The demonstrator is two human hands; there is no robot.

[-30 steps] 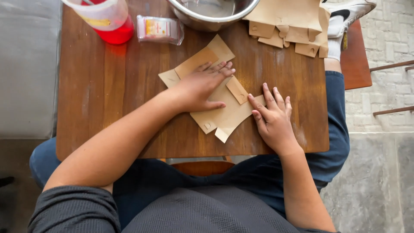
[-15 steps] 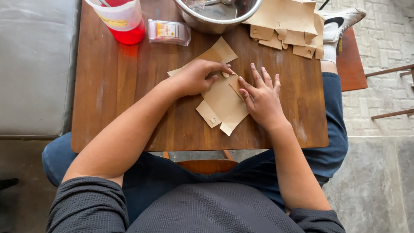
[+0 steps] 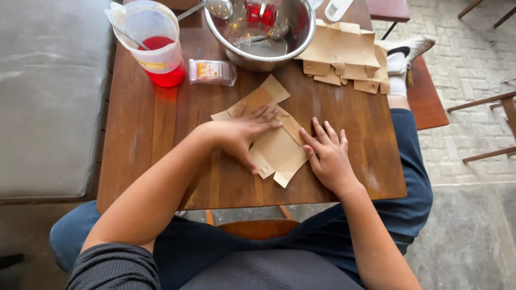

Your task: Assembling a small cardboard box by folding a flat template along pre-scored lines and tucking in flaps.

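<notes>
The left hand (image 3: 244, 134) lies palm down, fingers (image 3: 266, 117) spread and flat, pressing on the flat brown die-cut cardboard box blank (image 3: 274, 147); its thumb reaches toward 5 o'clock along the blank's lower left edge. The right hand (image 3: 329, 157) is also open, fingers (image 3: 317, 133) splayed and pointing toward 11 o'clock, fingertips resting on the blank's right edge. Neither hand grips anything.

The blank sits at the centre of the dark wooden table (image 3: 145, 129), unfolded, with creased panels, a flap jutting toward 12 o'clock and small tabs at 6 o'clock.

At 1 o'clock from the hands lies a stack of similar brown cardboard blanks (image 3: 346, 56). At 12 o'clock stands a round steel mixing bowl (image 3: 258, 32), with a small clear plastic-wrapped packet (image 3: 212, 72) just beside it. At 11 o'clock is a clear plastic jug of red liquid (image 3: 156, 45).
</notes>
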